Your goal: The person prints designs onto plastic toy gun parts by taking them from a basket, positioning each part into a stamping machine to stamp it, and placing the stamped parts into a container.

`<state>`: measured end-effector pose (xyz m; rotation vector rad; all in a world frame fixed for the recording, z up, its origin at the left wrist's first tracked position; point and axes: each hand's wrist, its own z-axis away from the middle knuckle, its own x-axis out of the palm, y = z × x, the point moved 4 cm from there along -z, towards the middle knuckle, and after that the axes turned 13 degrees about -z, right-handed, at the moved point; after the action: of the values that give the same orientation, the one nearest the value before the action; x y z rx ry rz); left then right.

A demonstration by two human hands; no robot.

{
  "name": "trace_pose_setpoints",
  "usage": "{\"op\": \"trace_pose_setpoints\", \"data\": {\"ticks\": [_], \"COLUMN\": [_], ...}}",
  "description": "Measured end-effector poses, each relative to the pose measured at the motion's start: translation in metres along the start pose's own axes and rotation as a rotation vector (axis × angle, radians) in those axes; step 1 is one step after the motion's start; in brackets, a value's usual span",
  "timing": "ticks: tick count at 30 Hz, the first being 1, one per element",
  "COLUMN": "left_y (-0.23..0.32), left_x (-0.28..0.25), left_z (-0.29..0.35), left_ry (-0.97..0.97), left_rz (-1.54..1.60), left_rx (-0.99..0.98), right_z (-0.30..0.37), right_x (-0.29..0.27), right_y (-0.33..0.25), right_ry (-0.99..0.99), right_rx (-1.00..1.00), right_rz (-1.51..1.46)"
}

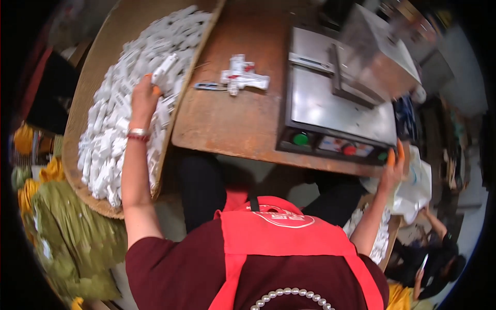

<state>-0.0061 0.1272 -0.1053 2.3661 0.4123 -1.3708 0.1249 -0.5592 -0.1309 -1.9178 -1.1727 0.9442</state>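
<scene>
My left hand (143,102), with orange covers on the fingertips, reaches over a large woven basket (72,178). Pinched in its fingers is a small white tube-like piece (165,69) with dark marks. Beneath it lies a heap of similar white pieces (121,98). My right hand (391,173), also with orange fingertips, is at the front right corner of a metal-topped machine (330,111). Its fingers are stretched out beside a green button (382,156), and nothing shows in them. Whether they touch the machine I cannot tell.
On the wooden table (222,126) lie several white-and-red packets (243,77) and a blue-handled tool (208,86). A metal box (380,51) stands on the machine. A white bag (416,186) and more white pieces (382,235) are at my right. Another person (439,263) works at the lower right.
</scene>
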Motion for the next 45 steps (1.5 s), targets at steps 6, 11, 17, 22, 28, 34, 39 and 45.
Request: {"op": "trace_pose_setpoints", "data": {"ticks": [6, 11, 17, 22, 28, 34, 39, 45], "left_y": [0.270, 0.349, 0.304, 0.279, 0.341, 0.444, 0.444, 0.315], "left_x": [-0.069, -0.037, 0.001, 0.020, 0.001, 0.022, 0.042, 0.025], "left_z": [0.034, 0.071, 0.068, 0.068, 0.072, 0.021, 0.011, 0.083], "left_ry": [0.351, 0.000, -0.294, -0.036, 0.184, 0.276, 0.218, -0.270], "left_rz": [-0.027, 0.254, 0.550, 0.325, 0.333, 0.121, 0.128, 0.065], "left_rx": [0.585, 0.636, 0.649, 0.528, 0.592, 0.662, 0.693, 0.871], "right_z": [-0.081, -0.099, -0.120, -0.046, 0.040, 0.013, -0.002, 0.002], "right_x": [0.088, 0.140, 0.126, -0.041, -0.147, -0.059, -0.019, -0.043], "right_y": [-0.005, -0.022, -0.020, -0.114, -0.137, -0.003, 0.044, 0.099], "right_ry": [-0.325, -0.338, -0.171, 0.164, 0.454, 0.044, -0.100, -0.210], "right_rx": [-0.455, -0.374, -0.311, -0.352, -0.513, -0.127, 0.067, 0.227], "right_rz": [0.056, -0.164, -0.231, 0.163, 0.057, 0.175, -0.048, -0.008]}}
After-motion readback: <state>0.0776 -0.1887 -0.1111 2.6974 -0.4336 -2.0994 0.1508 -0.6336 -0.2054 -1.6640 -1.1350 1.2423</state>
